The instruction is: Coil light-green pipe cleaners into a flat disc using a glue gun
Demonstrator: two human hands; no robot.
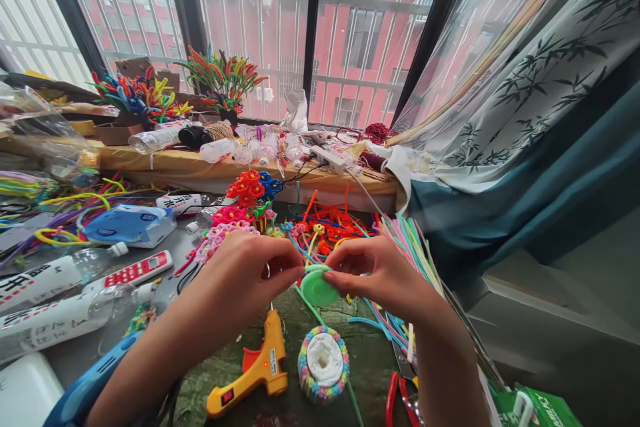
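Note:
A light green round disc [319,288] with a raised rim is held up in front of me between both hands. My left hand [263,267] pinches its upper left edge, thumb and forefinger together. On the disc's right edge, my right hand [375,273] grips with the thumb on the near face. Below the disc stands a small round pot [324,363], wrapped in fuzzy pastel beads of colour, its white filling hollowed in the middle. A thin green stem [354,403] runs behind the pot. Left of the pot lies a yellow glue gun [267,360] with its small light lit.
Red-handled pliers [400,400] lie at the front right, near a bundle of pastel pipe cleaners [415,250]. Red fuzzy flowers [247,188] stand behind my hands. Plastic bottles [45,277], a tissue pack [131,225] and a red-and-white remote-like object [137,268] are at left.

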